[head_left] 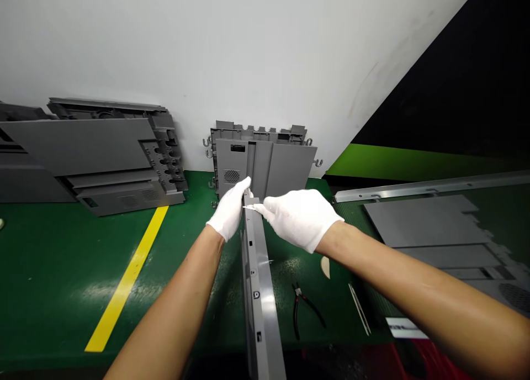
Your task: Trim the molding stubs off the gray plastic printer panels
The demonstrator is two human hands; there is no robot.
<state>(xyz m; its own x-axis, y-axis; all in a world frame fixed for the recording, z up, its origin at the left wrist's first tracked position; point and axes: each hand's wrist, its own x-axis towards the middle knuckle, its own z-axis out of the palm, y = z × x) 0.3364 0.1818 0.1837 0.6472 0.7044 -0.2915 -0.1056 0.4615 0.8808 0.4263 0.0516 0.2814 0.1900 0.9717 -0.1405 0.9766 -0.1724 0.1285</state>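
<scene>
A long grey plastic panel (pixel 261 258) stands on its edge, its narrow slotted side facing up, running away from me. My left hand (pixel 230 209), in a white glove, is closed around the panel's far end. Also gloved in white, my right hand (pixel 300 217) pinches a thin, light, pointed tool (pixel 249 207), whose tip lies at the panel's upper edge near the far end. Most of that tool is hidden in the fingers, so its exact kind does not show. Right of the panel lie side cutters (pixel 298 297) with dark handles, opened.
Grey panels lean on the wall ahead (pixel 292 170) and at the left (pixel 103 148). Tweezers (pixel 359 308) and a pale curved piece (pixel 325 267) lie at the right. Beyond them is another flat grey panel (pixel 422 222) beside a metal rail (pixel 434 186). Yellow tape (pixel 128 278) crosses the green table (pixel 53 269).
</scene>
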